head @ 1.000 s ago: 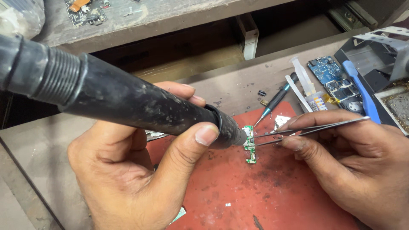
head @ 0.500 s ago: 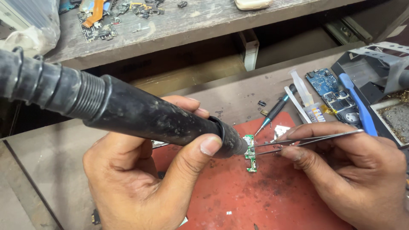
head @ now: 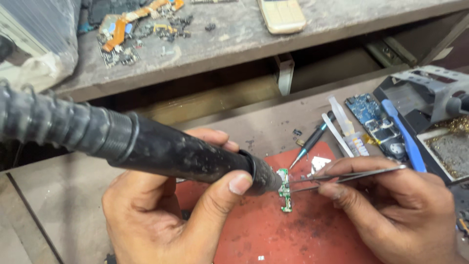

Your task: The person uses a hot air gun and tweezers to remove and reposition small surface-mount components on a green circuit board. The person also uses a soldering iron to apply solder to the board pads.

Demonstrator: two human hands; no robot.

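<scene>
While the left hand point(head: 166, 215) grips the hot-air wand point(head: 146, 146), tweezers point(head: 342, 174) in the right hand point(head: 391, 205) pinch the green board point(head: 284, 190) between them.

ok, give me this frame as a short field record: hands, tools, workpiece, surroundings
left hand: left hand wraps a thick black hot-air tool, nozzle at the board
right hand: right hand pinches metal tweezers, tips at the board
workpiece: small green circuit board lying on a red mat
near right: black screwdriver, blue circuit board, blue pry tool
shelf behind: loose electronic scraps, beige phone
contact: whether nozzle or tips touch the board cannot be told
</scene>
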